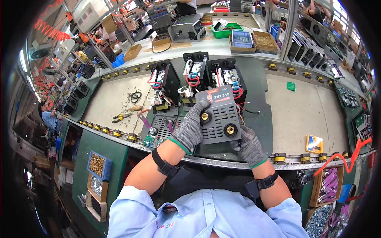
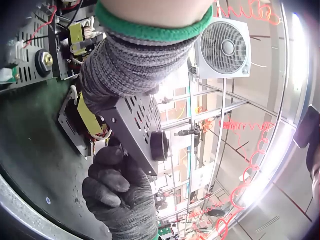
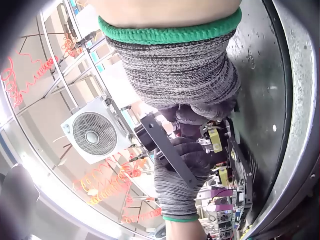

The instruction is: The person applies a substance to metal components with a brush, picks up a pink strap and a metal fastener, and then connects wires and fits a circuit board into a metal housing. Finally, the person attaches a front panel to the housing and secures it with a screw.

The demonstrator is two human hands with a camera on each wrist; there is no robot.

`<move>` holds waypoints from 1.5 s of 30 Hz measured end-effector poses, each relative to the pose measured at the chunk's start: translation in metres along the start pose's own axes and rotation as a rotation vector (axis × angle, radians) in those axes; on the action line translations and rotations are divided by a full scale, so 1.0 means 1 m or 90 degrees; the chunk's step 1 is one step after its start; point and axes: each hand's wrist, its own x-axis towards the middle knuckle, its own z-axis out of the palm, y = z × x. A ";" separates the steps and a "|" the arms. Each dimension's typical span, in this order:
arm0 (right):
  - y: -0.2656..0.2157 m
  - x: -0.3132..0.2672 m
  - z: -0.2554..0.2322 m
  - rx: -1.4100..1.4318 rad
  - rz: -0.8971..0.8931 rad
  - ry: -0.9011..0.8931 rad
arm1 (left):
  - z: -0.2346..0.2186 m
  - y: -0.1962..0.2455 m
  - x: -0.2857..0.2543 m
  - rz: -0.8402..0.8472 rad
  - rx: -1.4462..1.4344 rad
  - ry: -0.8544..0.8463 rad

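A grey metal front panel (image 1: 218, 129) labelled ZX7 315 is held up over the green board (image 1: 260, 119). It has slots and two round black sockets (image 1: 230, 130) with brass centres. My gloved left hand (image 1: 186, 129) grips its left edge, thumb on the face beside the upper socket. At the lower right corner, my gloved right hand (image 1: 252, 148) holds the edge with curled fingers, partly hidden behind the panel. The left wrist view shows the panel (image 2: 135, 125) edge-on between both hands. Behind it stand three open black machine units (image 1: 170, 81) with wires and circuit boards.
Yellow-handled pliers (image 1: 122, 116) and a black cable loop (image 1: 135, 96) lie left of the board. Rollers (image 1: 279, 158) line the bench edge. A yellow box (image 1: 314, 144) sits right. Parts bins (image 1: 99, 166) stand lower left, with a box of purple pieces (image 1: 329, 184) lower right.
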 end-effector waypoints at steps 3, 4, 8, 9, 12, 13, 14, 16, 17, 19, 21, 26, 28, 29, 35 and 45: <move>-0.008 -0.005 0.007 0.091 0.067 0.039 | -0.009 -0.003 0.018 -0.034 -0.017 -0.011; -0.008 -0.005 0.010 0.129 0.063 0.049 | -0.009 -0.004 0.020 -0.040 -0.034 -0.024; 0.001 -0.002 0.012 0.139 0.088 0.083 | 0.005 -0.006 0.004 0.015 0.003 0.050; 0.003 -0.001 0.012 0.141 0.097 0.084 | 0.010 -0.003 -0.001 0.008 0.004 0.061; 0.006 0.000 0.008 0.162 0.070 0.058 | 0.001 -0.006 0.004 0.004 0.013 0.048; 0.007 0.001 0.006 0.127 0.058 0.049 | 0.001 -0.006 0.005 0.017 0.011 0.038; 0.007 0.001 0.003 0.092 0.045 0.042 | 0.001 -0.007 0.003 0.013 0.010 0.039; 0.005 0.001 -0.001 -0.038 0.023 0.042 | 0.002 -0.006 -0.003 0.042 0.003 0.040; 0.003 0.003 -0.003 -0.168 0.001 0.037 | -0.005 -0.006 -0.002 0.017 -0.006 0.021; 0.000 0.010 -0.008 -0.311 -0.113 0.002 | -0.012 -0.007 0.000 0.027 0.002 0.020; -0.012 0.013 -0.003 -0.525 -0.305 -0.050 | -0.023 -0.010 0.005 0.038 0.002 0.000; -0.029 0.025 -0.003 -0.436 -0.048 -0.082 | -0.030 -0.005 -0.003 -0.023 -0.041 -0.031; -0.040 0.027 0.005 -0.471 0.011 -0.056 | -0.030 -0.005 -0.007 0.001 -0.036 -0.064; -0.039 0.028 0.006 -0.473 0.009 -0.060 | -0.030 -0.005 -0.009 0.013 -0.041 -0.078; -0.018 0.035 -0.007 -0.749 -0.235 0.021 | -0.017 -0.003 -0.026 0.012 0.023 -0.001; -0.029 0.026 -0.014 -0.494 0.056 0.081 | -0.012 -0.012 -0.027 -0.005 0.052 0.005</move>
